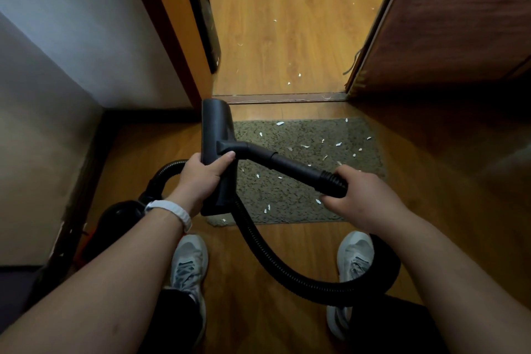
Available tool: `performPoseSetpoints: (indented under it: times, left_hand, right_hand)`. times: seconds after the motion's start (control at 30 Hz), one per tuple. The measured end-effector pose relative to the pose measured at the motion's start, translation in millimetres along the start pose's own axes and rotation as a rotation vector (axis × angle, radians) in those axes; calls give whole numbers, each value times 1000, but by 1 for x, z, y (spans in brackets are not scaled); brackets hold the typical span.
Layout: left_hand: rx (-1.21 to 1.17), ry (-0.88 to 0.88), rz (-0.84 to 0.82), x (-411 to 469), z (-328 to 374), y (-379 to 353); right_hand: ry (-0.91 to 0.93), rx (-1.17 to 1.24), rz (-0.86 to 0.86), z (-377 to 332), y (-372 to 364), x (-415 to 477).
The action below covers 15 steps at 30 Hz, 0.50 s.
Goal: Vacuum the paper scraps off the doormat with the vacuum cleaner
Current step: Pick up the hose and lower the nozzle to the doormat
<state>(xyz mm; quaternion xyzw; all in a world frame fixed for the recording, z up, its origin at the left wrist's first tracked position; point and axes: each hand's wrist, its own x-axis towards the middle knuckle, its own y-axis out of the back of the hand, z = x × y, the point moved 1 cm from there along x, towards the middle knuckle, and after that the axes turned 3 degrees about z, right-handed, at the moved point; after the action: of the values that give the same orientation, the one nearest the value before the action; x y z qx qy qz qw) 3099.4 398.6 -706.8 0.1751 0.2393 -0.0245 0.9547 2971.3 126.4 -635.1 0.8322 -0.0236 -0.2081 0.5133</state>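
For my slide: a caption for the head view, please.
Left hand holds the nozzle, right hand the hose, over scraps on the doormat.

Your grey sneakers (188, 261) stand on the wood floor (287, 23). Ahead, a brown door (445, 23) stands open past the threshold strip (287, 98).

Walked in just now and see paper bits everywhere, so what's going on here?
A person stands at the doormat with a vacuum cleaner. The left hand grips the nozzle head, and the right hand grips the tube where the hose joins. The nozzle head looks lifted, not yet flat on the doormat. White scraps lie scattered over the doormat and on the floor past the doorway, so the cleaning has hardly begun.
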Motion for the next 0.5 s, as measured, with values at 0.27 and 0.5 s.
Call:
performPoseSetpoints:
  times: [0.27,0.5]
  left_hand:
    - [-52,12,-36,-1,-4,12]
    - [-31,5,-54,17,-18,30]
  right_hand:
    - [24,7,33,-10,-6,2]
    - [45,17,-28,-25,-16,6]
